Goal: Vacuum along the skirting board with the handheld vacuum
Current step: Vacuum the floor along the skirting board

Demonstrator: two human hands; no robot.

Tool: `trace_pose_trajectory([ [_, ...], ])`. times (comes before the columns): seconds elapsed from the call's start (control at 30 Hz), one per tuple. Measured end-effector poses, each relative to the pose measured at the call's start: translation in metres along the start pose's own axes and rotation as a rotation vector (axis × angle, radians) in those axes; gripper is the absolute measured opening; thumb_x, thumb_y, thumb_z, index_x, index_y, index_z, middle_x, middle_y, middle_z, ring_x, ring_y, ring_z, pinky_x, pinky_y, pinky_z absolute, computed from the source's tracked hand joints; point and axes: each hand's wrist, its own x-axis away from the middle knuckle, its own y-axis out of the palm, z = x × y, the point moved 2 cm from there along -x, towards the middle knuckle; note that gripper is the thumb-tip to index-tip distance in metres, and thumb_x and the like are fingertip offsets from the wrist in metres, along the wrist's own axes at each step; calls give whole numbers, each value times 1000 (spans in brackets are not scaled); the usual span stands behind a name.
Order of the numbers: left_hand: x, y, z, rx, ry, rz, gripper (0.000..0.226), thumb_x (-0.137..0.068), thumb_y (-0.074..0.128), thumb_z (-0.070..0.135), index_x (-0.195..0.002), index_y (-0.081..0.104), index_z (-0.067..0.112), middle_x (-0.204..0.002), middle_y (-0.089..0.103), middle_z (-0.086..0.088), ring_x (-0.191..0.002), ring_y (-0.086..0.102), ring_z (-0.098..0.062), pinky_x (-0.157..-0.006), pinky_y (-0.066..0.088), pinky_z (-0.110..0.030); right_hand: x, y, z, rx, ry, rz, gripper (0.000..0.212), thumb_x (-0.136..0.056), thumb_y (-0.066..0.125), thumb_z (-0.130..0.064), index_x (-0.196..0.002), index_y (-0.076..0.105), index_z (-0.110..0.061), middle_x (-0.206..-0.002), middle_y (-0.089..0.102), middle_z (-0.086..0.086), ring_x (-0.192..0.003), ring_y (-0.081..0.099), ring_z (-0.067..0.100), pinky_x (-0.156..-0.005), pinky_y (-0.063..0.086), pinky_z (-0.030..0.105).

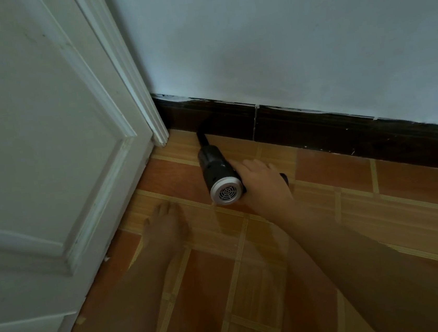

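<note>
I am gripping the handheld vacuum (217,174) in my right hand (265,185) | its nozzle is reaching the skirting board (317,130) | my bare foot (164,224) is resting near that board | left hand unseen

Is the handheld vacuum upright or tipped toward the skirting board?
Tipped: the right hand grips the handheld vacuum low, nozzle at the skirting board, rear vent facing the camera.

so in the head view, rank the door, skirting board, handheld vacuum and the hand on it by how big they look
door
skirting board
handheld vacuum
right hand
The last two look close.
</note>
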Motion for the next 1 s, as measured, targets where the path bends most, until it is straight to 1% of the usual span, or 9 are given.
trace_pose_trajectory([
  [0.17, 2, 0, -9, 15, 9, 2, 57, -94, 49, 32, -144, 28, 15, -155, 21, -7, -142, 21, -24, -112, 28, -47, -7, 3, -14, 34, -39, -9, 59, -87, 61, -28, -138, 34, -20, -122, 53, 1, -114, 45, 19, -92, 31, 33],
  [0.3, 2, 2, -11, 25, 1, -12, 59, -93, 50, 32, -145, 26, 15, -156, 18, -8, -142, 21, -26, -112, 28, -47, -14, 3, -25, 48, -61, -14, 57, -87, 59, -26, -138, 35, -19, -122, 52, 1, -114, 44, 20, -91, 30, 32],
  [0.5, 3, 4, -12, 27, 13, -12, 61, -94, 49, 31, -147, 22, 16, -157, 14, -7, -142, 21, -26, -111, 30, -44, -25, 6, -34, 111, -65, -38, 60, -86, 59, -21, -139, 31, -19, -128, 50, 2, -119, 43, 22, -94, 32, 35],
  [0.67, 3, 3, -10, -11, -4, -48, 62, -95, 47, 34, -148, 19, 17, -157, 11, -7, -143, 17, -26, -113, 27, -47, -19, 2, -29, 139, -56, -27, 61, -88, 58, -28, -141, 29, -19, -129, 50, 3, -118, 44, 22, -94, 32, 34],
  [0.8, 6, 0, -2, -45, -23, -80, 65, -95, 47, 36, -148, 16, 17, -158, 9, -9, -144, 14, -27, -113, 25, -48, -11, -1, -21, 154, -47, -35, 60, -90, 55, -28, -142, 26, -19, -128, 50, 2, -118, 44, 21, -94, 32, 34],
  [0.87, 8, -2, 2, -56, -30, -82, 64, -94, 47, 35, -148, 18, 16, -157, 11, -10, -143, 15, -27, -112, 25, -48, -6, -3, -17, 146, -33, -40, 61, -90, 55, -30, -143, 26, -20, -129, 50, 2, -119, 44, 20, -95, 32, 34],
  [1.0, 7, -7, 7, -67, -40, -48, 53, -93, 47, 30, -140, 31, 15, -147, 30, -10, -136, 28, -26, -108, 32, -48, 6, -7, -7, 149, -14, -41, 62, -90, 56, -32, -142, 25, -21, -129, 49, 0, -119, 43, 19, -97, 31, 33],
])
